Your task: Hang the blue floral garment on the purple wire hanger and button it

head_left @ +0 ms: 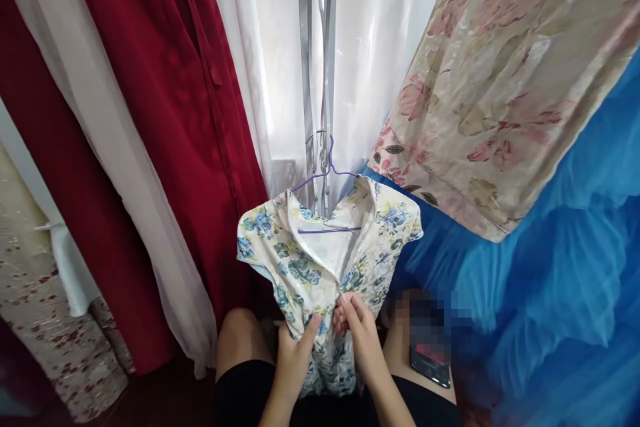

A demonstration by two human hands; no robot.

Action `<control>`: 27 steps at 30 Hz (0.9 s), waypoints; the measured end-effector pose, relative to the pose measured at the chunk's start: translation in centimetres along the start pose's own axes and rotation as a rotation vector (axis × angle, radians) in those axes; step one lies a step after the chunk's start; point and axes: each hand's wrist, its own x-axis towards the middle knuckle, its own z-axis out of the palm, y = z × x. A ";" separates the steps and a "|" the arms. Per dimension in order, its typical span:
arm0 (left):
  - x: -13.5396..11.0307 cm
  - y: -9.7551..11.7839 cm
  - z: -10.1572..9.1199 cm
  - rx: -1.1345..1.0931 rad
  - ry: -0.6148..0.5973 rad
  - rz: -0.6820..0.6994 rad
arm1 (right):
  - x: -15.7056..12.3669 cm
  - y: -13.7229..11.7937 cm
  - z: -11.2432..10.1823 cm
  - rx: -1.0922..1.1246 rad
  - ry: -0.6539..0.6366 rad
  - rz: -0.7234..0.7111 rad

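Note:
A white dress [300,267] with blue and yellow flowers hangs in front of me on a thin purple hanger [313,177]. Its V-shaped neckline lies open at the top, and the lower part gathers between my thighs. My left hand [299,343] grips the bodice at its left side, thumb in front and the other fingers hidden behind the cloth. With fingers curled, my right hand [356,320] pinches the front edge just below the point of the V. Whether a small fastener sits in that pinch is hidden.
Red cloth [165,113] and a pale sheer drape [100,67] hang on the left. Behind the hanger are grey metal poles [305,33] and white curtains [270,33]. A beige floral cloth [495,93] and blue ruffled fabric [565,280] fill the right. A phone [431,367] rests on my right thigh.

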 end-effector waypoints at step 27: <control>0.2 0.7 5.6 0.419 -0.206 0.490 | 0.6 -3.3 -1.9 0.055 -0.038 0.169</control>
